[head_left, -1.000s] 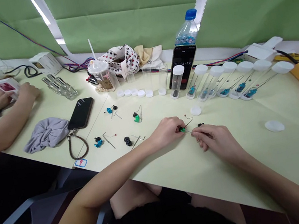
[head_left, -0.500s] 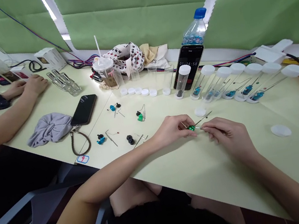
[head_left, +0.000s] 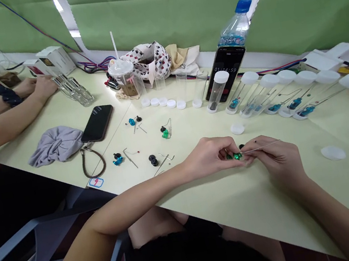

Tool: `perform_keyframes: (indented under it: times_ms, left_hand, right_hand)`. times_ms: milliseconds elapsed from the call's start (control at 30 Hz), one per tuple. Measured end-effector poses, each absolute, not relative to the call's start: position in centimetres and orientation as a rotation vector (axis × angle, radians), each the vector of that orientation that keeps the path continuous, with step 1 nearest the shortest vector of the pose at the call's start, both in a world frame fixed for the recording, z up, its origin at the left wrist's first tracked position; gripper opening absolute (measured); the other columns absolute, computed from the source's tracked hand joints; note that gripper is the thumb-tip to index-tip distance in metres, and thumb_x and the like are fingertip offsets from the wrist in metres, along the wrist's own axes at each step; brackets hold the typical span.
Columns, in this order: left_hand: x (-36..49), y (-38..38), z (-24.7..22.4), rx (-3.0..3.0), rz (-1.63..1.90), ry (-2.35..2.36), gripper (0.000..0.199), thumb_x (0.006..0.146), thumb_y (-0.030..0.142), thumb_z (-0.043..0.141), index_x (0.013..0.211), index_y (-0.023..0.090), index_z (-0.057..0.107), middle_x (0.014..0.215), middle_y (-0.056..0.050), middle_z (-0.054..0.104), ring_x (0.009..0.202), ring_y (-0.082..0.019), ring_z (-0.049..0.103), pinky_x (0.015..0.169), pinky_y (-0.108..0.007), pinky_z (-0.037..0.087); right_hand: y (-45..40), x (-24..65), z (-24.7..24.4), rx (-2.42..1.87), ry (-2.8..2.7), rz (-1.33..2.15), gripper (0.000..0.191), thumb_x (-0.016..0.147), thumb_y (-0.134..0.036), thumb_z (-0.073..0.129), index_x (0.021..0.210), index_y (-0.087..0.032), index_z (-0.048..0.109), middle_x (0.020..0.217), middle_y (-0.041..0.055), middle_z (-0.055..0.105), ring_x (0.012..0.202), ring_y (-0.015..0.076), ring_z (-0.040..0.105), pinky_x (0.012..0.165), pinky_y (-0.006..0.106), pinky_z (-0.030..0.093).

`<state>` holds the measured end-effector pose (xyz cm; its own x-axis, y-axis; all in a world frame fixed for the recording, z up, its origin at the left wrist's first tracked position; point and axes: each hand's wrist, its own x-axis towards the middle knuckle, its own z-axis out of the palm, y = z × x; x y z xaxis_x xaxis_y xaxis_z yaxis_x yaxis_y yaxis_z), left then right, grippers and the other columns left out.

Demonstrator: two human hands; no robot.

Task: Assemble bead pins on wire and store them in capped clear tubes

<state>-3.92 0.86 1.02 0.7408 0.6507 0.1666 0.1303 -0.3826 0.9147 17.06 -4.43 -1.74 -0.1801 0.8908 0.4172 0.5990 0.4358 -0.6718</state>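
Between thumb and fingers, my left hand point(head_left: 211, 156) pinches a small green metallic part point(head_left: 237, 155). A thin metal wire point(head_left: 261, 147) runs from that part across the fingers of my right hand point(head_left: 277, 158). The right fingertips are closed and meet the left ones at the green part; what exactly they grip is hidden. Beyond the hands lies a white cap point(head_left: 237, 128). To the left on the table are a black part point(head_left: 153, 160) with bent wires, another green part point(head_left: 165, 134), and blue parts point(head_left: 118, 159) with black pieces.
Capped clear tubes point(head_left: 218, 91) stand in a row behind my hands, beside a phone point(head_left: 226, 71) leaning on a bottle point(head_left: 234, 30). Farther left are a drink cup point(head_left: 123, 74), a black phone point(head_left: 97, 123) and a grey cloth point(head_left: 55, 145). Another person's hands point(head_left: 43, 87) rest at far left.
Both hands have shifted slightly right in the picture. My right fingertips have come up against my left ones, and the long wire now points right across my right hand.
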Motion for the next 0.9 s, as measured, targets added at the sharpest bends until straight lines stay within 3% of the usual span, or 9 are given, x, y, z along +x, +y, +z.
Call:
perform_keyframes:
  times_ms: [400,633,900]
  left_hand:
    - [-4.2,-0.1,1.4,2.087,0.67,0.557,0.02,0.082,0.037,0.055,0.083,0.018,0.056,0.082,-0.003,0.061,0.075,-0.012,0.056,0.071,-0.023,0.045]
    - [-4.0,1.9,0.0,1.647,0.626,0.573,0.017,0.082,0.028,0.057,0.094,0.015,0.056,0.08,-0.003,0.064,0.075,-0.012,0.062,0.075,-0.027,0.048]
    - [-3.2,2.9,-2.0,1.22,0.528,0.473,0.024,0.072,0.024,0.069,0.085,0.01,0.055,0.081,-0.007,0.067,0.076,-0.014,0.065,0.082,-0.037,0.05]
  right_hand:
    - [-4.8,16.6,-1.7,-1.305,-1.91,0.367,0.019,0.087,-0.023,0.051,0.086,-0.028,0.069,0.085,0.0015,0.066,0.072,0.0158,0.064,0.066,0.03,0.052]
    - [-4.8,16.2,-1.1,-1.339,-1.937,0.3,0.018,0.086,-0.022,0.052,0.095,-0.026,0.067,0.07,0.0001,0.058,0.053,0.0107,0.053,0.053,0.027,0.044]
    - [-5.5,15.7,-0.2,-1.404,-2.127,0.01,0.02,0.091,-0.023,0.045,0.095,-0.022,0.065,0.073,0.0015,0.057,0.061,0.01,0.053,0.056,0.023,0.041]
